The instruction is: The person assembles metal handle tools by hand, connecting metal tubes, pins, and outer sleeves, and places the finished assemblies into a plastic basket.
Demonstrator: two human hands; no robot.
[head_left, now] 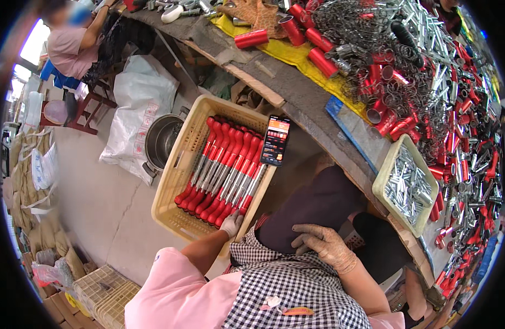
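A beige plastic crate [170, 189] stands left of my knees, packed with a row of tools [222, 172] that have silver shafts and curved red ends. My gloved left hand [231, 223] reaches over the near rim, its fingers closed at the red lower end of a tool on the row's right side; the grip is partly hidden. Across the crate's right rim lies a smartphone [275, 140] with its screen lit. My right hand [322, 245], in a stained glove, rests on my dark-trousered thigh, fingers apart and holding nothing.
The workbench [258, 77] curves along the right, heaped with red tubes [321, 62], wire springs [367, 33] and metal parts. A tray of silver pins [405, 186] sits near its edge. A metal pot [163, 141] and white sack [134, 115] stand beyond the crate. Another person [71, 46] sits far left.
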